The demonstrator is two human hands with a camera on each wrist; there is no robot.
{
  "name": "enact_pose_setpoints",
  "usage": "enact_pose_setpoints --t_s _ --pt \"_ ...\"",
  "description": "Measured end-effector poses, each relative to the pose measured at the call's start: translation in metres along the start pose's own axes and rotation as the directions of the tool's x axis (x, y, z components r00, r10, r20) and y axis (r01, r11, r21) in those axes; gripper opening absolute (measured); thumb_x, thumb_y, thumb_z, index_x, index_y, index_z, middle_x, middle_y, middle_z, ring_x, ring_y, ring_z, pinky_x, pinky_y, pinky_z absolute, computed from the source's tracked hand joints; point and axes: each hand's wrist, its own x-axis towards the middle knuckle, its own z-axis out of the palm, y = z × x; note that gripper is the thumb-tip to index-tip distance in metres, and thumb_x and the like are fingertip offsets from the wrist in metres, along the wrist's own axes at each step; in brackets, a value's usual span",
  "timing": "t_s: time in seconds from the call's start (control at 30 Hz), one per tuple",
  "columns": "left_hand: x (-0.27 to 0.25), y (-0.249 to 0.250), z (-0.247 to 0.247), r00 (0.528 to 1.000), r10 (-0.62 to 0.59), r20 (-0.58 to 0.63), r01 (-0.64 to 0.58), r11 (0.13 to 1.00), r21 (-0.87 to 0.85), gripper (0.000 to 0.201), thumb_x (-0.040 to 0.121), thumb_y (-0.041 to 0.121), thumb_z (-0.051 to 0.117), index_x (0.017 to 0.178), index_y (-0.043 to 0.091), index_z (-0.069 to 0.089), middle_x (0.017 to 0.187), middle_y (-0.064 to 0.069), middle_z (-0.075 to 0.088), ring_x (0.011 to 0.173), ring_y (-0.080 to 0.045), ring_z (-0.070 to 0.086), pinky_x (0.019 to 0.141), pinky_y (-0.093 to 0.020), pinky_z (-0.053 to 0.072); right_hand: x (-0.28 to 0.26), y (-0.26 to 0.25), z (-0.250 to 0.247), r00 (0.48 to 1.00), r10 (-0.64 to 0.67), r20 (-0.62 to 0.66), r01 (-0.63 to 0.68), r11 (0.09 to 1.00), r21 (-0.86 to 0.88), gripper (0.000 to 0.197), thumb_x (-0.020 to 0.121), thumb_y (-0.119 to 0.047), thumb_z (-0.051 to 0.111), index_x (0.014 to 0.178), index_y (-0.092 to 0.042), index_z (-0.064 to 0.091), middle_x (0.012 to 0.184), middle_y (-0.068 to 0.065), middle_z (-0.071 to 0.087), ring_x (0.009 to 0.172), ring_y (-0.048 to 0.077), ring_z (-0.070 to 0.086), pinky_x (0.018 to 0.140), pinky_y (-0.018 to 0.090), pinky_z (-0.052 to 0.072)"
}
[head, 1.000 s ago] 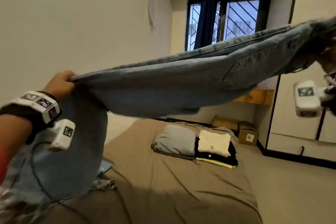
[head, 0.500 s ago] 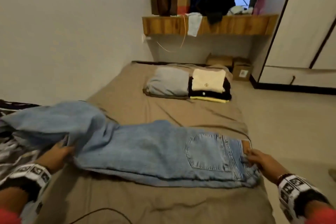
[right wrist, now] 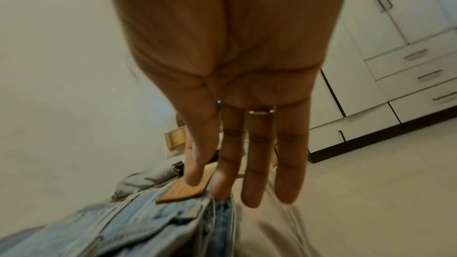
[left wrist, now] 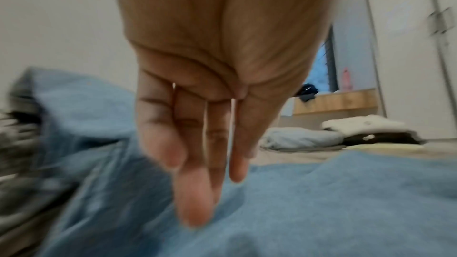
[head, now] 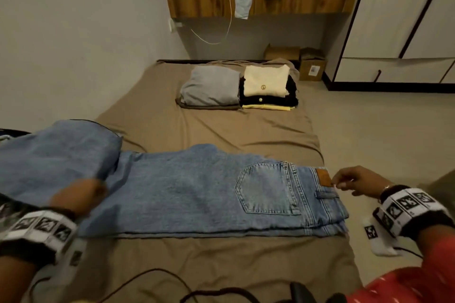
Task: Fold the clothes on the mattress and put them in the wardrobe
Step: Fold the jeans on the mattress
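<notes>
Tan mattress (head: 221, 130) on floor, wardrobe (head: 406, 19) right; jeans (head: 197, 192) flat; left hand (left wrist: 210, 105), right hand (right wrist: 235, 114) fingers straight, empty.

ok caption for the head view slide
Both hands flatten blue jeans across the mattress.

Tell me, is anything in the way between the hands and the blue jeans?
Nothing visible. The right hand already touches the light blue denim jeans at the waistband beside the brown patch, and the left hand with straight fingers is right at the legs.
</notes>
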Motion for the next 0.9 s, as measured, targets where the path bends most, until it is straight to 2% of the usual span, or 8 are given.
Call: enact_pose_setpoints --t_s 0.07,0.17,0.3,0.47,0.6,0.73,0.83,0.9 --pt "-0.017 0.075 -0.022 0.980 0.197 -0.016 -0.197 0.980 0.037 0.018 0.096 0.025 0.047 0.101 0.019 0.063 0.104 -0.006 0.065 0.079 -0.019 0.056 0.074 -0.028 0.048 0.006 -0.002 0.006 0.994 0.108 0.029 -0.110 0.989 0.101 0.008 0.093 -0.006 0.050 0.095 -0.009 0.057 0.096 0.014 0.061 0.079 0.019 0.056 0.062 0.027 0.045" --pt "-0.018 0.158 -0.014 0.889 0.458 -0.014 -0.459 0.887 -0.049 0.038 0.092 0.042 0.044 0.115 0.017 0.061 0.117 -0.005 0.062 0.106 -0.023 0.056 0.088 -0.029 0.044 0.015 0.001 0.021 0.970 0.226 0.095 -0.242 0.940 0.239 0.022 0.094 -0.026 0.051 0.104 -0.006 0.054 0.101 0.015 0.058 0.084 0.024 0.056 0.059 0.029 0.047" --pt "-0.033 0.236 0.022 0.734 0.676 0.070 -0.666 0.735 -0.127 0.077 0.072 0.068 0.039 0.125 0.013 0.051 0.130 -0.008 0.048 0.124 -0.022 0.043 0.099 -0.032 0.037 0.021 0.001 0.035 0.942 0.323 0.091 -0.332 0.862 0.383 0.043 0.086 -0.044 0.058 0.087 -0.001 0.056 0.094 0.017 0.059 0.078 0.027 0.055 0.063 0.029 0.044" --pt "-0.037 0.267 0.059 0.773 0.604 0.194 -0.619 0.785 0.021 0.053 0.078 0.061 0.058 0.110 0.019 0.049 0.137 -0.002 0.030 0.124 -0.020 0.035 0.095 -0.037 0.034 0.025 0.009 0.039 0.949 0.246 0.196 -0.311 0.831 0.462 0.022 0.084 -0.026 0.066 0.096 -0.010 0.059 0.093 0.011 0.064 0.081 0.024 0.059 0.068 0.030 0.045" --pt "-0.035 0.262 0.066 0.724 0.647 0.237 -0.681 0.726 0.096 0.093 0.057 0.090 0.012 0.101 0.019 0.054 0.149 0.002 0.018 0.136 -0.016 0.023 0.101 -0.037 0.032 0.025 0.009 0.029 0.979 0.175 0.102 -0.202 0.815 0.544 0.024 0.084 -0.004 0.063 0.107 -0.004 0.060 0.093 0.015 0.065 0.077 0.027 0.061 0.065 0.031 0.049" --pt "-0.029 0.271 0.062 0.738 0.663 0.128 -0.667 0.745 -0.006 0.115 0.055 0.090 -0.012 0.100 0.014 0.061 0.132 -0.004 0.039 0.116 -0.022 0.043 0.089 -0.035 0.040 0.024 0.010 0.024 0.973 0.177 0.148 -0.229 0.810 0.540 0.022 0.085 -0.001 0.060 0.107 -0.004 0.058 0.089 0.014 0.064 0.074 0.028 0.061 0.066 0.032 0.051" --pt "-0.018 0.307 0.054 0.720 0.687 -0.100 -0.691 0.723 -0.007 0.080 0.080 0.073 0.023 0.125 0.014 0.052 0.140 -0.012 0.038 0.128 -0.030 0.034 0.101 -0.050 0.037 0.027 0.010 0.024 0.973 0.177 0.148 -0.230 0.818 0.528 0.019 0.087 -0.001 0.058 0.106 -0.004 0.057 0.086 0.012 0.063 0.073 0.026 0.061 0.066 0.033 0.052" --pt "-0.017 0.333 0.057 0.702 0.711 -0.022 -0.711 0.703 0.031 0.073 0.087 0.062 0.039 0.147 0.023 0.022 0.157 -0.006 0.006 0.144 -0.027 0.003 0.113 -0.053 0.014 0.029 0.010 0.026 0.970 0.185 0.157 -0.241 0.816 0.525 0.017 0.088 0.000 0.057 0.104 -0.005 0.056 0.085 0.011 0.063 0.070 0.024 0.061 0.059 0.032 0.054"
